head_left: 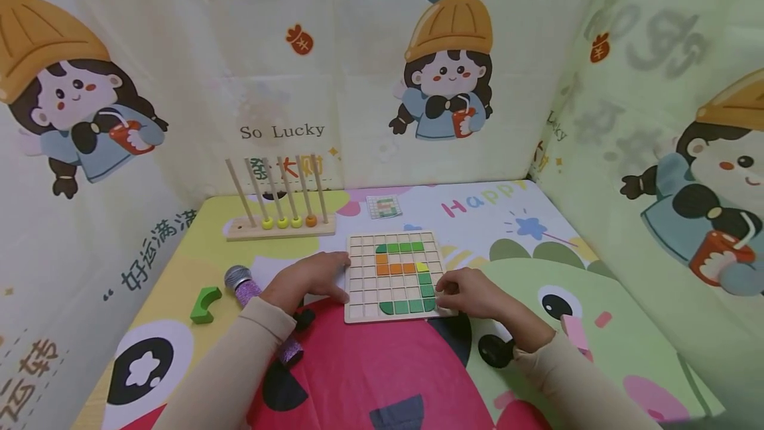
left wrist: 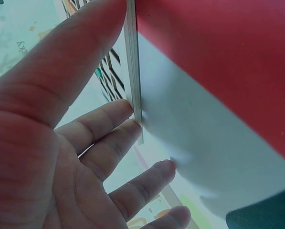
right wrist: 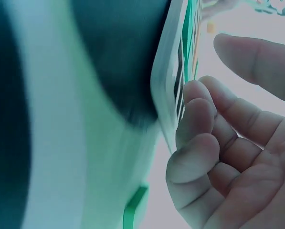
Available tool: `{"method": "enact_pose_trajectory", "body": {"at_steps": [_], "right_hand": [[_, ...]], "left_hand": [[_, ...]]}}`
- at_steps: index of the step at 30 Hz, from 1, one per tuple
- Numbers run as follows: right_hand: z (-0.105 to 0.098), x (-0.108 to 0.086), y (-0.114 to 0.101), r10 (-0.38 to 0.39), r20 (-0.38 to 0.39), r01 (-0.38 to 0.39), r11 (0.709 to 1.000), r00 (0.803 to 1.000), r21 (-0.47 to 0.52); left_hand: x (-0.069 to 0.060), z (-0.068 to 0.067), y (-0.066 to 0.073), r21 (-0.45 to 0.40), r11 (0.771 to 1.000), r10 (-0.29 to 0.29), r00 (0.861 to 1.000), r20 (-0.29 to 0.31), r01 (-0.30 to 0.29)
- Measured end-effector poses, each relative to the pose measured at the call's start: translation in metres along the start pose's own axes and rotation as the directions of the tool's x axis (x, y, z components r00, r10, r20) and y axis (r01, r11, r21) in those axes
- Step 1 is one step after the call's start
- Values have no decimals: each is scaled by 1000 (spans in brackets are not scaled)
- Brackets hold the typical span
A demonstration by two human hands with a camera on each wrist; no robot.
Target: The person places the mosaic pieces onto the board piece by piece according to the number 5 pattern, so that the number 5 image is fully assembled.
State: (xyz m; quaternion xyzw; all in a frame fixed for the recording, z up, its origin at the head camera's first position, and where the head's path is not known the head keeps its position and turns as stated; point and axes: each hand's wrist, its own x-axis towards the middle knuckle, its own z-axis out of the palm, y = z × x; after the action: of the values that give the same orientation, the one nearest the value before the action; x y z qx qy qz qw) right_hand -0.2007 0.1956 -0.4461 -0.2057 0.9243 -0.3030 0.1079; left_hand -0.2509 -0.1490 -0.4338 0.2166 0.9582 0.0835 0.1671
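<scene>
A square wooden grid board [head_left: 363,287] lies flat in front of me, with green pieces [head_left: 406,247], orange pieces [head_left: 396,269] and a yellow piece [head_left: 422,267] set in an S-like shape. My left hand [head_left: 310,277] is at the board's left edge. In the left wrist view its thumb and two straight fingers [left wrist: 106,121] touch the board's rim [left wrist: 132,57]. By the lower right corner, my right hand [head_left: 471,292] has its fingers bent near the green pieces. The right wrist view shows the thumb apart from the fingers [right wrist: 195,157] and no piece between them.
A wooden peg rack [head_left: 280,233] with yellow and orange beads stands at the back left. Behind the board lies a pattern card [head_left: 384,207]. Left of my left arm are a purple microphone [head_left: 246,289] and a green arch block [head_left: 205,305]. A pink block [head_left: 575,332] sits beyond my right wrist.
</scene>
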Motion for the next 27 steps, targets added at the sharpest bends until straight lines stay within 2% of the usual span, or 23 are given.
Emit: {"method": "enact_pose_trajectory", "body": {"at_steps": [6,11,16,23,27], "right_hand": [[-14,-11,23,80,-52,-84,994,995,-73],[-26,-21,40,89,-99,-103,983,991,-154],[-31,-26,50,80,-120,-100,979,990,-178],[-25,-22,57,117,-135,-140,975,984,-175],[-24,-21,55,90,-145,-113,981,985,-157]], "left_hand": [[0,1,-1,-18,1000,-4,1000,-2,4],[0,2,-1,-11,1000,-10,1000,4,10],[0,2,0,-10,1000,-17,1000,2,17],[1,3,-1,-4,1000,-14,1000,0,14],[1,3,-1,8,1000,-9,1000,-4,9]]}}
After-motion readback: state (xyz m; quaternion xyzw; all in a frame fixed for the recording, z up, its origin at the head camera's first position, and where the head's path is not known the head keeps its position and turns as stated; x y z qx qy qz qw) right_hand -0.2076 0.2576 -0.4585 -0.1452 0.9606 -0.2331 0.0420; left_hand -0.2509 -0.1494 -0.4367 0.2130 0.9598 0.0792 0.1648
